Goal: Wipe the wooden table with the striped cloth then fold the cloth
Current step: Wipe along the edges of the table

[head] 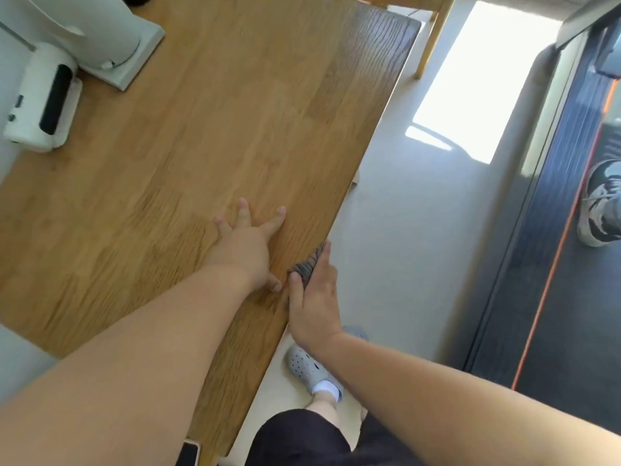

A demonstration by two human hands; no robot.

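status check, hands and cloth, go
Left hand flat on wooden table. Right hand presses striped cloth at table edge. White device at far corner, well away.

Our left hand (248,250) lies flat, palm down, fingers spread wide. Our right hand (314,304) sits just beside it, fingers straight and close together.

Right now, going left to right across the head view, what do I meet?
White device → left hand → right hand, pressing the striped cloth → sunlit floor patch → sneaker.
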